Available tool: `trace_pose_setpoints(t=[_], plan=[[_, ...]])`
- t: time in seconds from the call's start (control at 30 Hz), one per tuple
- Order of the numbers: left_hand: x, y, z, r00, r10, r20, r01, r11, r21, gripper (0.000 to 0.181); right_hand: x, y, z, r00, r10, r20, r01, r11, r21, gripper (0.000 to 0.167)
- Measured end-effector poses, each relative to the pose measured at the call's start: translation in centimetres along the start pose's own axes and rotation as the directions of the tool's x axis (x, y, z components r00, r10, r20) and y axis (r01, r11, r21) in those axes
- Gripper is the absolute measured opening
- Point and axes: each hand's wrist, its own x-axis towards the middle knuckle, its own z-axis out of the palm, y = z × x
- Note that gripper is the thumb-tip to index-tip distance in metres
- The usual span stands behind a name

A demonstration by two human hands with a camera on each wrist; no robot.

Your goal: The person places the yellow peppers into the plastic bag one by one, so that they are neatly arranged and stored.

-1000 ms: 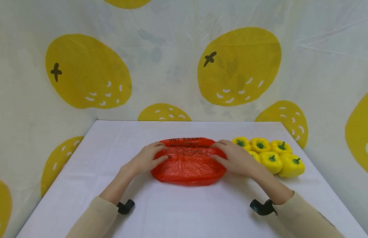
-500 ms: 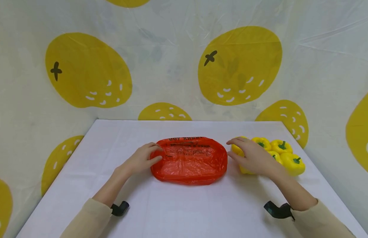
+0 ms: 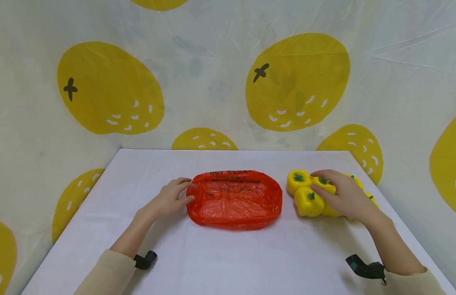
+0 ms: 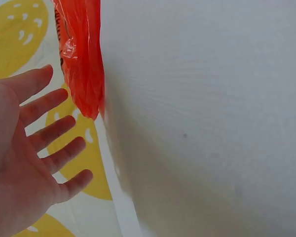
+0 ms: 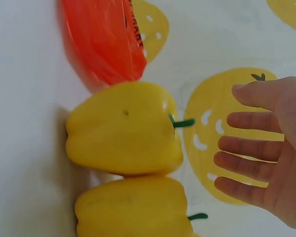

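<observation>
A red plastic bag [image 3: 233, 205] with dark print stands with its mouth spread on the white table. At its left edge is my left hand [image 3: 172, 196], its fingers apart and holding nothing; the left wrist view shows that hand [image 4: 24, 143] beside the bag [image 4: 84, 64]. To the right of the bag, several yellow bell peppers [image 3: 310, 201] with green stems are grouped together. My right hand [image 3: 347, 196] hovers over them and hides part of the group. In the right wrist view, its spread fingers are apart from the nearest pepper [image 5: 123, 131].
The white table [image 3: 220, 262] runs back to a light curtain [image 3: 209, 73] printed with big yellow fruit. Black wrist mounts [image 3: 364, 268] stick out from both sleeves. The bag and the pepper group stand a short gap apart.
My right hand has left the bag's right edge and moved right, over the peppers. My left hand has drawn back slightly to the left. The bag stays in place.
</observation>
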Motion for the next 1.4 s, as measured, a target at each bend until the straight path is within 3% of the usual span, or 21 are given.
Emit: trace_pose_setpoints(t=[0.47, 0.73, 1.03, 1.4], plan=[[-0.4, -0.5, 0.3, 0.991, -0.063, 0.114, 0.061, 0.998, 0.023, 0.057, -2.4, 4.5, -1.8, 0.996, 0.057, -0.065, -0.058, 0.998, -0.017, 0.036], [-0.6, -0.7, 0.4, 0.985, -0.079, 0.153, 0.076, 0.997, 0.028, 0.064, -3.7, 6.1, -3.0, 0.984, 0.170, -0.062, -0.169, 0.986, 0.013, 0.043], [-0.6, -0.9, 0.6, 0.982, -0.064, 0.176, 0.058, 0.998, 0.037, 0.069, -5.2, 8.9, -3.7, 0.977, 0.213, -0.012, -0.213, 0.976, 0.037, 0.059], [-0.6, -0.9, 0.6, 0.978, -0.071, 0.197, 0.058, 0.996, 0.070, 0.071, -6.6, 11.1, -4.3, 0.951, 0.255, 0.172, -0.274, 0.957, 0.093, 0.074]])
